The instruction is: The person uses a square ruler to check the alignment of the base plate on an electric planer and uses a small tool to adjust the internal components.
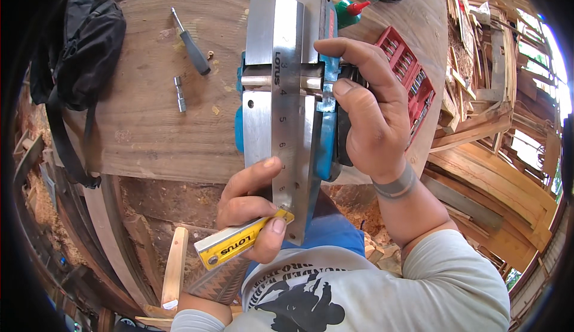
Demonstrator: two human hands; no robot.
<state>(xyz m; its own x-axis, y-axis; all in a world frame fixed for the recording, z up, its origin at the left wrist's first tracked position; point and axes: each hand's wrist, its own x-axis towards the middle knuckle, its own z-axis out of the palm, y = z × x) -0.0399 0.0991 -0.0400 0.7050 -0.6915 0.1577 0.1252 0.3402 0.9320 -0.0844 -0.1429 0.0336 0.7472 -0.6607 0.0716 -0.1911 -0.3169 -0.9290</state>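
The blue planer [257, 125] is in front of you with its metal sole facing up, and its near end reaches past the edge of the wooden table [149, 146]. Your left hand [251, 209] is closed around the yellow handle of a square [287, 116], at the near end of the planer; the thumb is pressed on the handle and the index finger extends toward the steel blade. This blade runs lengthwise over the sole of the planer and crosses the cutter opening (I cannot tell if it touches the metal along its whole length).

Your right hand [379, 110] is at the right side of the planer. Its thumb and index finger are curved and well apart, with the index tip at the edge of the front plate and the thumb lower, near the cutter opening. I cannot tell if they grip the planer, and the other fingers are partly hidden.

To the left of the planer lie a screwdriver [194, 51] and a metal socket [180, 94], and farther left, a black bag [84, 51]. To its right is a red case [402, 51] with bits. A green bottle [345, 16] with red tip stands just beside its far end.
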